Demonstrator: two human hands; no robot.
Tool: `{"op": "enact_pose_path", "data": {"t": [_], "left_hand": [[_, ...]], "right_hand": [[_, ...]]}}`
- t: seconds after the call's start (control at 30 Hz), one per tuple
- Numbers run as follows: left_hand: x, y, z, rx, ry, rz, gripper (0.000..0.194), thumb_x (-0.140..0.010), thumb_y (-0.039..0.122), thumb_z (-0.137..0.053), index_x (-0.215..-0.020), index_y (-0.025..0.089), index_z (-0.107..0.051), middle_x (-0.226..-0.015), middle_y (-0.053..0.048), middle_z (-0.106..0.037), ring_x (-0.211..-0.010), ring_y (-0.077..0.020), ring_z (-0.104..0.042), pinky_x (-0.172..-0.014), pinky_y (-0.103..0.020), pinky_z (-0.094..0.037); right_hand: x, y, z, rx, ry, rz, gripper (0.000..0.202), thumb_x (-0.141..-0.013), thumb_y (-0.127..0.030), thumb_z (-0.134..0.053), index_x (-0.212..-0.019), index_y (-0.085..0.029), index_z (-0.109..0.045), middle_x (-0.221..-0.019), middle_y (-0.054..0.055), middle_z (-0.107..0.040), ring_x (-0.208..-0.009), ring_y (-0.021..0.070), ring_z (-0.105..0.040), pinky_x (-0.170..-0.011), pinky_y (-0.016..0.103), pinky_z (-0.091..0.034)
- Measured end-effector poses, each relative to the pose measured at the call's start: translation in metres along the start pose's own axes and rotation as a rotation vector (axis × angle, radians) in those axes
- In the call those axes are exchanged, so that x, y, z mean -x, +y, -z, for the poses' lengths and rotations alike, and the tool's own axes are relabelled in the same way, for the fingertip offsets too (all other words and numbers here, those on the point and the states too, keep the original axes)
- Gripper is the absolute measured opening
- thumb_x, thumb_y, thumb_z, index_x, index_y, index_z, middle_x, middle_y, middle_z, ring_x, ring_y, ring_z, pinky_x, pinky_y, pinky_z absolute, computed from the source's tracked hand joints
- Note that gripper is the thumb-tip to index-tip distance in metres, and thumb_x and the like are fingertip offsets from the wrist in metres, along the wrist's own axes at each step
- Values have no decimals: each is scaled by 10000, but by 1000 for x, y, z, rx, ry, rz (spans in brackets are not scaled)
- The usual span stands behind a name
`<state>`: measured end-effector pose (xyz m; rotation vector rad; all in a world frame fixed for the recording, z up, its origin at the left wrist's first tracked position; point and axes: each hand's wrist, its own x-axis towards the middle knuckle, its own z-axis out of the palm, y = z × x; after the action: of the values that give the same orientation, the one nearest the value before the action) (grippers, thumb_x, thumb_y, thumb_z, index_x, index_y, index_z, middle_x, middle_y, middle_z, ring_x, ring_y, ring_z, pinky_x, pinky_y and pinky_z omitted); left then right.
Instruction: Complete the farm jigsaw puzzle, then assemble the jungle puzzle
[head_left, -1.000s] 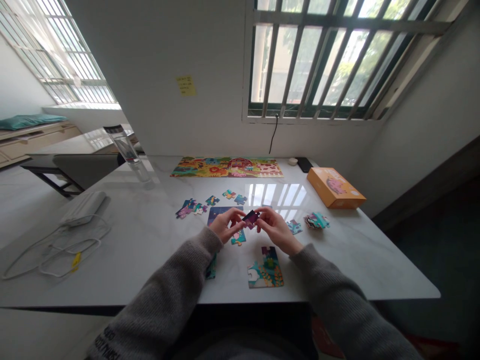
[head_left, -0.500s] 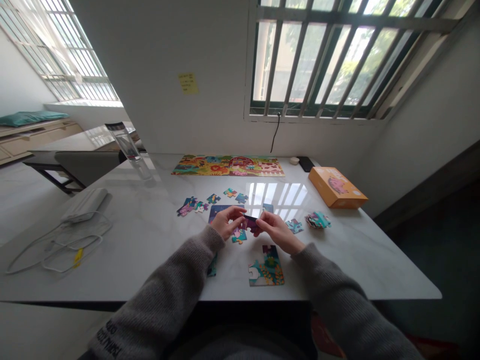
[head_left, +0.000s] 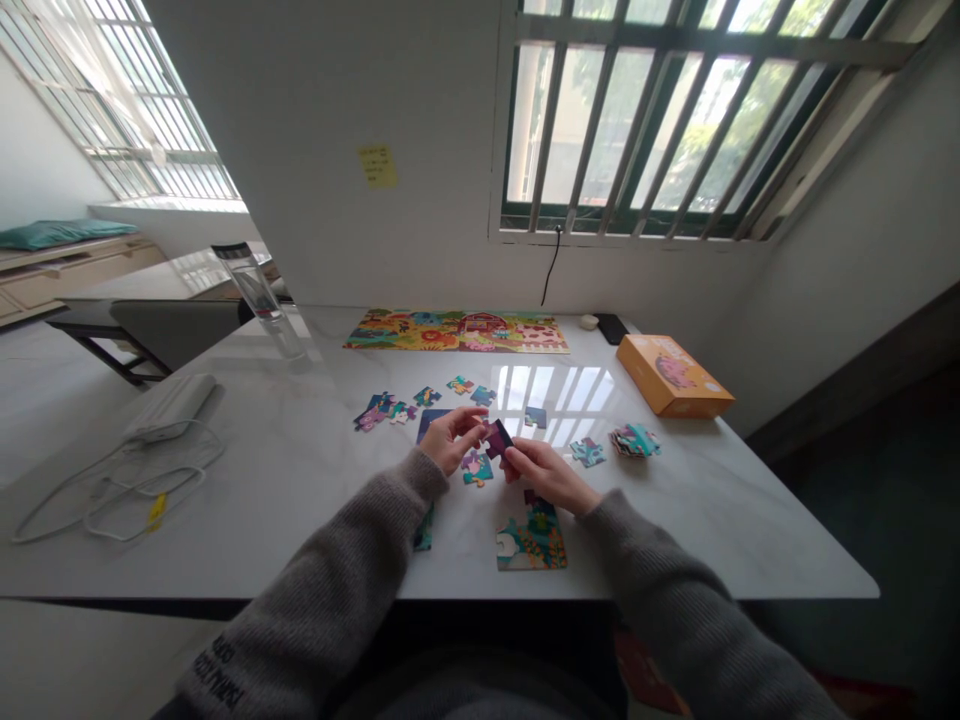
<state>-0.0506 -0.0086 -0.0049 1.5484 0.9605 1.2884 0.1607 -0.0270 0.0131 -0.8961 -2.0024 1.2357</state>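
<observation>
A dark purple puzzle piece [head_left: 499, 436] is held up over the table, tilted. My right hand [head_left: 551, 474] pinches its lower right side between thumb and fingers. At its left edge, the curled fingers and thumb of my left hand [head_left: 448, 440] also grip it. Behind the left hand lies a dark blue puzzle section [head_left: 429, 422], partly covered. Just below the hands is a loose teal and pink piece [head_left: 477, 468]. Closer to me sits a joined teal section with orange plants [head_left: 534, 540]; another teal section [head_left: 424, 530] is half hidden by my left sleeve.
Loose pieces [head_left: 375, 410] lie at the back left, with a blue piece [head_left: 535, 417] and a pale teal piece [head_left: 588, 452] farther right. Beyond them are a piece stack [head_left: 635, 441], an orange box [head_left: 673, 375], a finished strip puzzle [head_left: 457, 331], a bottle [head_left: 255, 285] and a white cable [head_left: 112, 490].
The held piece has turned from nearly flat to a steeper angle, showing more of its purple face. My right hand has shifted slightly down; the left has barely moved.
</observation>
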Motion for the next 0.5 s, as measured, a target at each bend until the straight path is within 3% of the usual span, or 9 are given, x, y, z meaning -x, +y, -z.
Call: {"op": "enact_pose_path", "data": {"t": [0.07,0.17,0.27,0.37,0.5], "left_hand": [[-1,0,1,43,31,17,478,-789,473,-774,-1085,118,-653,-752,-31,-695,-593,-121,-622,-610,-256,-536],[-1,-1,2,37,45,49,442,-762,498,-789,-946,111,-680,-746,-49,-709,-583,-125,-628,-594,-258,-538],[-1,-3,3,19,42,72,430,-758,515,-783,-889,114,-700,-753,-55,-719,-592,-136,-645,-603,-274,-554],[-1,-4,2,21,50,80,433,-755,516,-781,-911,120,-703,-759,-54,-722,-595,-140,-648,-597,-280,-562],[1,-2,0,31,63,88,433,-743,498,-797,-925,119,-693,-704,-36,-704,-562,-127,-626,-557,-260,-544]], "right_hand": [[2,-1,0,57,-14,22,432,-1003,-518,-427,-791,-181,-594,-700,12,-613,-663,145,-560,-640,277,-440],[3,-2,6,185,135,96,330,-998,-430,-465,-787,-199,-568,-709,11,-602,-664,150,-553,-646,296,-452],[4,0,13,237,233,197,131,-948,-337,-558,-986,-217,-592,-892,50,-652,-781,179,-599,-699,331,-507],[5,2,15,265,179,287,262,-898,-267,-611,-1159,-247,-592,-1178,101,-634,-1022,227,-611,-790,375,-549],[6,5,13,327,145,337,293,-870,-240,-652,-1159,-264,-610,-1337,106,-577,-1168,253,-567,-839,403,-556]]}}
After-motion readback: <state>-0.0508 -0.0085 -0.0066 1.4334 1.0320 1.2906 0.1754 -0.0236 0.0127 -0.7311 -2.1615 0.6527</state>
